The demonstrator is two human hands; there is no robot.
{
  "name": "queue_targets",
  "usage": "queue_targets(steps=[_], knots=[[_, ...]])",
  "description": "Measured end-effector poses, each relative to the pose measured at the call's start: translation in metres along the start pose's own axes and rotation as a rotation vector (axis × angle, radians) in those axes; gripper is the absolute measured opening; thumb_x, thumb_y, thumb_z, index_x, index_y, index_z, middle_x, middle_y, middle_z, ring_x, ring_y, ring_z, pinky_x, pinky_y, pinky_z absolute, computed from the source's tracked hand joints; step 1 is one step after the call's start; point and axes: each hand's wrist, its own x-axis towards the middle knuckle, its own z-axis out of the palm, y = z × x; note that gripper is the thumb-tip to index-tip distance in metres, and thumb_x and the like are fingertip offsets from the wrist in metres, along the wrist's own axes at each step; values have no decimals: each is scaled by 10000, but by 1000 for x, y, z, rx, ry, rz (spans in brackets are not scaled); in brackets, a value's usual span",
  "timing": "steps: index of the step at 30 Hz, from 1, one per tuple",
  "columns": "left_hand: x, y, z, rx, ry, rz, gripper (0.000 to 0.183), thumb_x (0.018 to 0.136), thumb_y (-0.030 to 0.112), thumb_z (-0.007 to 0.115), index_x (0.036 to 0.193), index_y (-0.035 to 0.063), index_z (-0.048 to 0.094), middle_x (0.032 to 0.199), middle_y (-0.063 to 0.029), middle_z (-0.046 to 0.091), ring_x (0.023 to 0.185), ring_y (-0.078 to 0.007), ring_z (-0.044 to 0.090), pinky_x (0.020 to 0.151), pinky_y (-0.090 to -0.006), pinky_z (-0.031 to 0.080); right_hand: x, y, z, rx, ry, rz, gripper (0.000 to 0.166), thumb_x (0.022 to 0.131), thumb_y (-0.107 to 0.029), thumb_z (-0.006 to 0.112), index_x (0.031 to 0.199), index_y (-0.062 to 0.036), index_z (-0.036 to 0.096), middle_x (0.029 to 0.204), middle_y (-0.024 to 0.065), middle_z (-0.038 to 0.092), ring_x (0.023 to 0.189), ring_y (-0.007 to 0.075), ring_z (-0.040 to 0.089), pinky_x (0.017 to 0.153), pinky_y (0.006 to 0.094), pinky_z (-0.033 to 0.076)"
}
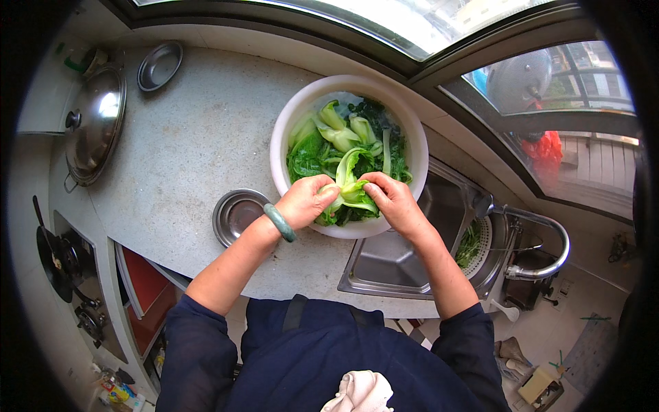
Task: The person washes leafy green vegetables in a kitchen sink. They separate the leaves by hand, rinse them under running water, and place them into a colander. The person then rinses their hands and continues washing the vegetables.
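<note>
Both hands grip one head of leafy greens (pixel 348 177) over the near side of a large white plastic basin (pixel 280 139). My left hand (pixel 311 200), with a green bangle at the wrist, pinches pale stalks between thumb and fingers. On the other side, my right hand (pixel 395 200) holds leaves between thumb and forefinger. Water fills the basin, and more green leafy vegetables (pixel 340 131) float in it, with darker leaves at the far right. Beside my left forearm a small metal bowl (pixel 224 216) rests on the grey counter (pixel 180 154).
A double steel sink (pixel 391 262) sits right of the basin, with a curved faucet (pixel 558 232) and a white colander (pixel 483 247) of greens. At left stand a lidded wok (pixel 95 129), another metal bowl (pixel 160 64) and a gas stove (pixel 85 309). Window frames (pixel 422 77) border the back.
</note>
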Motion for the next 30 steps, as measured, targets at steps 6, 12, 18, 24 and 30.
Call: queue_targets(steps=[6, 12, 18, 24, 30], knots=[[3, 27, -6, 598, 443, 319, 217, 791, 73, 507, 1003, 30, 528, 903, -101, 580, 745, -215, 571, 678, -289, 452, 8, -15, -11, 14, 1, -141, 290, 787, -178, 599, 1039, -47, 540, 1019, 107, 543, 896, 183, 536, 763, 285, 436], [42, 30, -4, 991, 582, 168, 560, 763, 234, 556, 1282, 131, 370, 1372, -224, 180, 1170, -424, 298, 899, -553, 297, 76, 19, -19, -547, 445, -187, 536, 735, -328, 627, 1169, -83, 429, 1187, 178, 432, 1119, 333, 401, 930, 407, 345], [70, 15, 19, 1076, 514, -169, 780, 782, 387, 552, 1384, 196, 94, 1406, -187, 103, 1160, -453, 293, 884, -572, 308, 118, 48, 5, -391, 247, 195, 826, 720, -479, 591, 1294, 24, 276, 1235, 286, 396, 1147, 374, 408, 955, 388, 331], [93, 6, 28, 1162, 595, -289, 776, 785, 275, 569, 1385, 258, 76, 1403, -170, 131, 1130, -426, 338, 825, -540, 386, 127, 58, -4, -366, 197, 258, 753, 733, -529, 546, 1199, 49, 418, 1064, 281, 535, 1041, 376, 503, 893, 386, 390], [73, 15, 15, 547, 809, -244, 951, 642, 248, 692, 1380, 201, 94, 1387, -192, 74, 1204, -432, 266, 928, -558, 294, 108, 46, 6, 186, 156, 70, 567, 687, -279, 658, 1127, 37, 488, 1058, 172, 568, 979, 245, 545, 854, 325, 415]])
